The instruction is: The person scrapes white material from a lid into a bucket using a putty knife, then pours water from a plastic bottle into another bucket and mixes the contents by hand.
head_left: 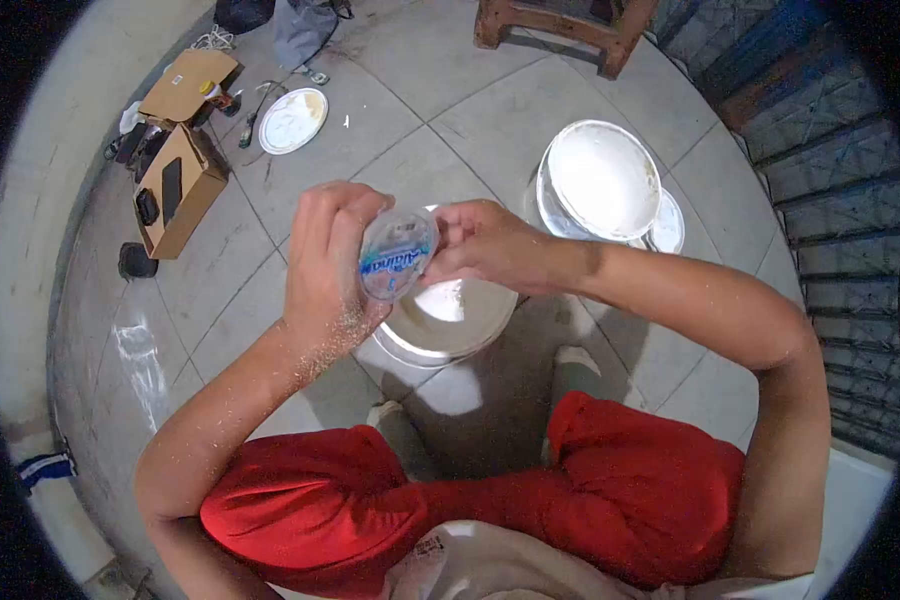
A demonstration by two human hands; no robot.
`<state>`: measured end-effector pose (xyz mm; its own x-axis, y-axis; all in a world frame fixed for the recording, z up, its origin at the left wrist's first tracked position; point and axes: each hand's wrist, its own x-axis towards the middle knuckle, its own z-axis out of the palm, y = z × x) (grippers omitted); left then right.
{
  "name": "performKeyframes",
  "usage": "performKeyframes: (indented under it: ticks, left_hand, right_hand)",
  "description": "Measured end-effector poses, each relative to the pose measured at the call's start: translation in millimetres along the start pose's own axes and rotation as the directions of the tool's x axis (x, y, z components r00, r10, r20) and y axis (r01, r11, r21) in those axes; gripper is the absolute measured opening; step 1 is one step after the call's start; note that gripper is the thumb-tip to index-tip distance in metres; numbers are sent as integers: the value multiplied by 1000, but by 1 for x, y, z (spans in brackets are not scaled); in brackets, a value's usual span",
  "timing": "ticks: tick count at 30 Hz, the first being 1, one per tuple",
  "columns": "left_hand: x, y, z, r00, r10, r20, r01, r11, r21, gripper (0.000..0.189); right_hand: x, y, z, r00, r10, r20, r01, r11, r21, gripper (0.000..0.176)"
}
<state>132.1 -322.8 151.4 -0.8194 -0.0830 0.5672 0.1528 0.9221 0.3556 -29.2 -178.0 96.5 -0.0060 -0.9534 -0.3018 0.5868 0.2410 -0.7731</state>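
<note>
A clear plastic cup (396,262) with blue lettering is held up between both hands. My left hand (332,250) wraps round its left side, and pale grains cling to that wrist and forearm. On the other side, the fingers of my right hand (480,243) are curled against the cup's edge. Beneath the hands is a round white bucket (440,352) on the floor between my feet, partly hidden by the hands. Pale material (450,305) shows inside it.
At the right stands another white bucket (604,180) filled with white material, a lid (667,222) beside it. A round lid (293,121) and an open cardboard box (188,205) lie at the left. A brown stool (555,34) stands at the back.
</note>
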Motion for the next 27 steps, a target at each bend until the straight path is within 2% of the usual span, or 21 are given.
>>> performKeyframes:
  ticks: [2,6,9,12,14,18,20,21,23,24,26,27]
  left_hand:
    - [-1,2,1,1000,7,2,-7,1000,2,68]
    - [1,1,5,1000,-3,10,3,1000,19,67]
    - [2,2,4,1000,17,15,-18,1000,14,66]
    - [1,1,2,1000,9,16,-10,999,42,66]
    - [0,0,1,1000,-4,19,4,999,47,66]
    - [-3,-2,0,999,-48,-14,49,997,55,64]
    - [-2,-2,-1,999,-38,-12,38,997,64,64]
    - [-2,-2,-1,1000,-30,-8,31,997,68,64]
    - [-1,-2,-2,1000,-17,-8,18,997,72,64]
    - [0,-2,-3,1000,-2,-6,2,997,76,64]
    - [2,-2,-5,1000,3,-4,-2,997,83,65]
    - [3,-2,-6,1000,6,2,-7,996,87,65]
  right_hand:
    - [1,-4,1,999,-43,11,45,979,-197,41]
    - [0,2,5,999,-21,-34,14,977,-212,43]
    - [8,6,0,999,-32,2,32,966,-258,43]
    - [9,13,-3,995,-98,3,96,963,-253,38]
    - [7,7,-1,996,-52,-70,39,984,-177,26]
    - [-3,-6,11,995,5,-101,-17,992,-122,15]
    - [-5,-10,11,996,32,-78,-50,968,-245,11]
    - [-3,-10,10,997,32,-75,-50,967,-250,11]
    - [1,-8,7,988,94,-122,-130,934,-332,11]
    - [4,-4,5,988,94,-120,-130,933,-336,11]
    - [10,2,1,1000,-10,-24,2,960,-278,13]
    - [10,2,3,1000,-7,-19,2,958,-285,13]
